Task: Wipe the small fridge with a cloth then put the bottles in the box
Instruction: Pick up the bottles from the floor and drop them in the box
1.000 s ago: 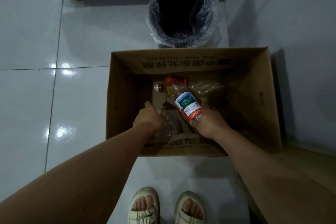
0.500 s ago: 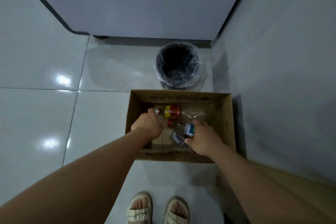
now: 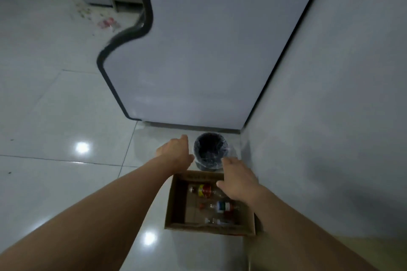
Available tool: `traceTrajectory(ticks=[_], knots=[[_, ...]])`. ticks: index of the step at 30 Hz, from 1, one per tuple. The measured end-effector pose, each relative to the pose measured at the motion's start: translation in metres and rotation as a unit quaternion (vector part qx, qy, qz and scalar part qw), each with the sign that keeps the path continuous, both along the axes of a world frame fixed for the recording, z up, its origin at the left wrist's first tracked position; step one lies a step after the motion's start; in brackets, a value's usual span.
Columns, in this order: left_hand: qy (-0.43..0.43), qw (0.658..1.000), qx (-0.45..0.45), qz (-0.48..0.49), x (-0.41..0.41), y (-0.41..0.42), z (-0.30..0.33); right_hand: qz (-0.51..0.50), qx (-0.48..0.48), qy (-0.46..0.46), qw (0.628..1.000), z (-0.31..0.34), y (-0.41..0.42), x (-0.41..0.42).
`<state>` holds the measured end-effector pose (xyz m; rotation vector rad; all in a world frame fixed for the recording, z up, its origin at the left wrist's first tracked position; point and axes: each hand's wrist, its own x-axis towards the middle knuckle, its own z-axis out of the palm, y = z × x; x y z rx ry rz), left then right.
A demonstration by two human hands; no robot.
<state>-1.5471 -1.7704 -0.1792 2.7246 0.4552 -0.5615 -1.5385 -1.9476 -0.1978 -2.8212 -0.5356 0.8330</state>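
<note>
A brown cardboard box (image 3: 174,209) stands on the tiled floor below me. Three plastic bottles lie inside it: one with a red and yellow label (image 3: 203,190), one with a blue, white and red label (image 3: 222,206), and a clear one (image 3: 217,221) near the front wall. My left hand (image 3: 175,150) is raised above the floor left of the box, empty, fingers loosely apart. My right hand (image 3: 236,179) hovers over the box's far right part, empty with fingers spread. The small fridge (image 3: 198,50) rises behind, its white side facing me.
A round bin with a dark plastic liner (image 3: 210,152) stands between the box and the fridge. A grey wall (image 3: 330,116) runs along the right. Glossy white floor tiles (image 3: 55,127) spread to the left, with litter at the far back left.
My right hand let go of the labelled bottle, which now lies in the box. Both hands came up out of the box, and my view rose and pulled back.
</note>
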Motion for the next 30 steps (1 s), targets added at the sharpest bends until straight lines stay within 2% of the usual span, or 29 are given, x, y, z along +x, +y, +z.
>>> traceTrajectory(ticks=[5,10,20,30], knots=[[-0.045,0.999,0.029,0.009,-0.025,0.022,0.102,0.071,-0.001,-0.071,0.995,0.093,0.025,-0.013],[-0.069,0.996,0.052,0.034,-0.068,0.053,0.165,0.124,0.014,-0.090,0.988,0.159,0.057,-0.038],[-0.062,0.985,0.120,0.103,-0.163,0.158,0.227,0.203,0.011,-0.121,0.972,0.236,0.173,-0.081],[-0.055,0.971,0.174,0.156,-0.259,0.360,0.268,0.255,0.052,-0.143,0.955,0.281,0.366,-0.147]])
